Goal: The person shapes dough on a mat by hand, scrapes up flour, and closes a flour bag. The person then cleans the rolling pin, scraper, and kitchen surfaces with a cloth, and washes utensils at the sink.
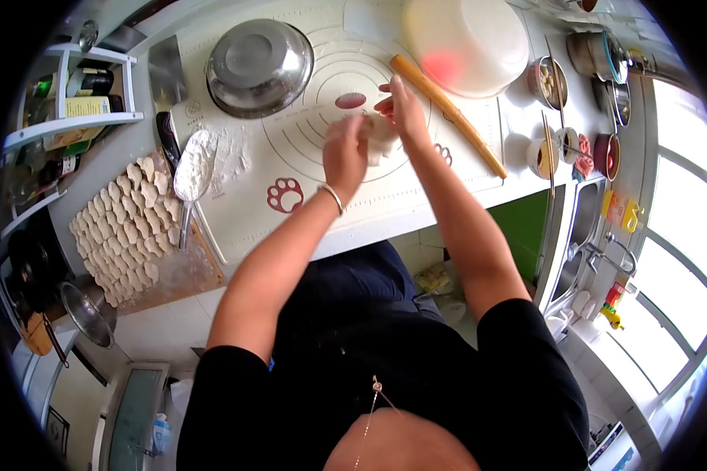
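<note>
A pale lump of dough (pixel 381 136) is between my two hands, over the printed pastry mat (pixel 236 196). My left hand (pixel 347 149), with a bangle at the wrist, is at the dough's left side; motion smears its fingers. On the other side, my right hand (pixel 407 114) stands edge-up against the dough, its fingers stretched out and slightly apart. Just beyond that hand lies a wooden rolling pin (pixel 452 118), slanted across the mat. An upturned metal bowl (pixel 261 67) sits at the back left of the mat.
Rows of shaped dumplings (pixel 126 220) cover a wooden board (pixel 177 279) at left. A metal scoop of flour (pixel 196 165) rests beside them, near a knife's black handle (pixel 166 137). A large whitish basin (pixel 471 43) stands behind the rolling pin. Small bowls with chopsticks (pixel 543 157) line the right.
</note>
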A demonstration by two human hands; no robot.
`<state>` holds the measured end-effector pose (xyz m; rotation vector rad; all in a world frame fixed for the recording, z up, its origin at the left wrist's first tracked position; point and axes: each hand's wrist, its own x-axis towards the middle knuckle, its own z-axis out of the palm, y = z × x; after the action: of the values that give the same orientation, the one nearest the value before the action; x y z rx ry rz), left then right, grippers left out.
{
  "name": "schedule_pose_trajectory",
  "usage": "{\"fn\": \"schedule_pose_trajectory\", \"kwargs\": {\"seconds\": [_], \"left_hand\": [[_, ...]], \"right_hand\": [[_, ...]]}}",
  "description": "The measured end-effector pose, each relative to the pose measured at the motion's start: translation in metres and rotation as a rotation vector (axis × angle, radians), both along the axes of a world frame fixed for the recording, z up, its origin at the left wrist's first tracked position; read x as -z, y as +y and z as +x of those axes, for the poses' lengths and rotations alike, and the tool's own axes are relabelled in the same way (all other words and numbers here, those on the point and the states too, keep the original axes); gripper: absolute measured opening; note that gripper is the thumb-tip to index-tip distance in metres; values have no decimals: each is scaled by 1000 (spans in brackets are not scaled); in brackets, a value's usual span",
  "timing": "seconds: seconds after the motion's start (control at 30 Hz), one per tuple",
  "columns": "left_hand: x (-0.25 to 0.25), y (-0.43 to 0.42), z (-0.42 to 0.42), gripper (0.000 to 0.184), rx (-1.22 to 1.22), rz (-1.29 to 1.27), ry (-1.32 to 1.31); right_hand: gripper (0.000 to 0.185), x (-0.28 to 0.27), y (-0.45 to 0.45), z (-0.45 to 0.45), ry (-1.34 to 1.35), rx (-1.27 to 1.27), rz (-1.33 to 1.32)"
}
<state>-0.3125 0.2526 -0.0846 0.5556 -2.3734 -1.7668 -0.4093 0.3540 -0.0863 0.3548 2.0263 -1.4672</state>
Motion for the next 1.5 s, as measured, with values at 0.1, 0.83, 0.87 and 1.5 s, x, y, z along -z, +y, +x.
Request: {"fn": "schedule_pose_trajectory", "kwargs": {"seconds": [0.1,0.83,0.87,1.5], "left_hand": [[11,15,27,22,112,-349,264],[33,1,14,27,155,-374,353],[34,4,25,29,121,-350,350],[18,-12,-2,23,-267,422,-333]], "right_hand": [[39,-17,-17,49,309,-60,261],[24,18,-8,16,716,-294,450],[17,14,-8,36,923,-398,533],[38,28,-17,-5,201,-318,197]]}}
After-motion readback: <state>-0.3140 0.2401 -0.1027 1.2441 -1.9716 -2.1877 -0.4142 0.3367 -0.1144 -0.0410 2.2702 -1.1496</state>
